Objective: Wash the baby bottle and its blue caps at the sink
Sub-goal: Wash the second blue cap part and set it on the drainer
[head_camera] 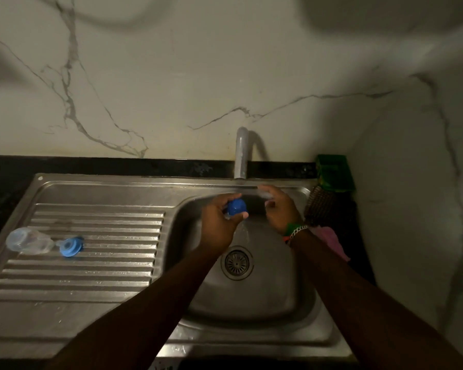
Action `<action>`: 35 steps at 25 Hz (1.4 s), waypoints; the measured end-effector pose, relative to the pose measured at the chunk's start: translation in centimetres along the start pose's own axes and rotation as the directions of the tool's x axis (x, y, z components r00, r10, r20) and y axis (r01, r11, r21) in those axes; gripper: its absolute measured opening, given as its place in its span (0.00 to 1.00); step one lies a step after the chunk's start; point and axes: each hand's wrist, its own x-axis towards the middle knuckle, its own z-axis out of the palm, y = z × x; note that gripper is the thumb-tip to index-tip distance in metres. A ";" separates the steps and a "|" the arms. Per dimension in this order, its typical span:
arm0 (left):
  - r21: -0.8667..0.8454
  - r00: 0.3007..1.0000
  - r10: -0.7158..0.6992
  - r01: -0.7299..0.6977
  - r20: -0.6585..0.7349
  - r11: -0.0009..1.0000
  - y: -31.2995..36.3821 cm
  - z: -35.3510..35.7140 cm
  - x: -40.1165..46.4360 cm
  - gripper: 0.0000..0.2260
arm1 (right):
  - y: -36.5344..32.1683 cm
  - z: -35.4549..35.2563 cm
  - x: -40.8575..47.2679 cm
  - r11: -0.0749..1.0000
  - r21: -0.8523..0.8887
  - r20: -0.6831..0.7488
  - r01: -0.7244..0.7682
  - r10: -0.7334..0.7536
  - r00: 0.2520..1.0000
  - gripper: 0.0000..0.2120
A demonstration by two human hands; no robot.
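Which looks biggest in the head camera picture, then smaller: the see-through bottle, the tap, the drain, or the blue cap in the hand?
1. Tap
2. See-through bottle
3. Drain, close to the bottle, so that order is unsure
4. Blue cap, gripped by the left hand

Bottle [28, 240], light-blue cap [70, 246] on drainboard [91, 276]

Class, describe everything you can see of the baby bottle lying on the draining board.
The baby bottle is clear, plastic-looking and rounded, and appears empty. It lies on its side on the ribbed steel draining board, left of the sink basin, neck pointing right. At its neck sits a light blue ring cap, touching or nearly touching it; whether it is screwed on cannot be told. Neither hand touches the bottle. Dim light hides markings and finer detail.
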 end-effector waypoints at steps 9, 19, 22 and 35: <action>-0.562 0.877 -0.455 0.458 0.156 0.689 2.8 3.6 -3.4 0.07 | 10.2 -5.6 -10.7 0.702 -0.507 -0.247 -0.500 0.437 0.865 0.32; -0.733 0.773 -0.506 0.587 0.382 0.343 4.8 -0.4 -7.0 0.19 | 0.2 -6.4 -13.1 0.975 -0.116 -0.074 0.190 -0.200 0.977 0.30; -0.702 0.848 -0.414 0.515 0.332 0.491 6.5 -1.1 -8.5 0.19 | -4.2 -5.5 -14.3 0.906 -0.201 0.005 0.373 -0.380 0.925 0.26; -0.734 0.966 0.009 0.189 0.257 0.653 9.1 -5.8 -10.1 0.25 | -10.3 -5.0 -15.1 0.938 0.181 -0.134 0.297 -0.275 0.952 0.12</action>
